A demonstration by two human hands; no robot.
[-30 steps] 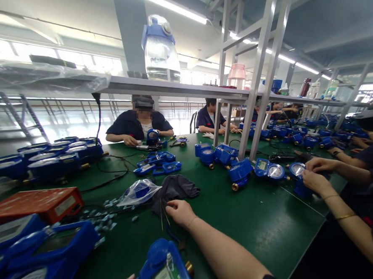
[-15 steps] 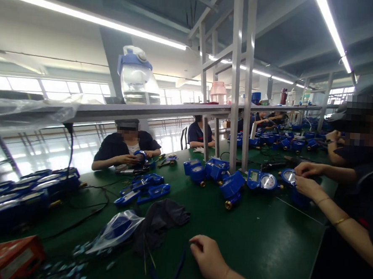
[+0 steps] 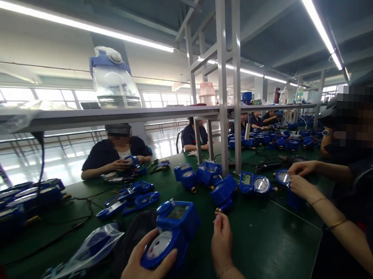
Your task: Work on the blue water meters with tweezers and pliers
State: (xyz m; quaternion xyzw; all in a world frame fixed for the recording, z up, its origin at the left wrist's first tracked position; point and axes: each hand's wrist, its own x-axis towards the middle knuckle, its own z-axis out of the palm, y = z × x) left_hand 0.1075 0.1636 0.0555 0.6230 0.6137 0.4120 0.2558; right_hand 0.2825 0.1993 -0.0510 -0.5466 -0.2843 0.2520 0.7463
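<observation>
The left hand [image 3: 147,269] grasped the blue meter [image 3: 175,227] over the green table [image 3: 262,241].
The meter was held from below, dial face up, near the table's front edge. The right hand [image 3: 221,242] stood just beside it without touching it, fingers drawn together; whether they pinched a small part could not be determined. A plastic bag [image 3: 88,251] and a dark cloth [image 3: 134,237] lay left of the meter.
</observation>
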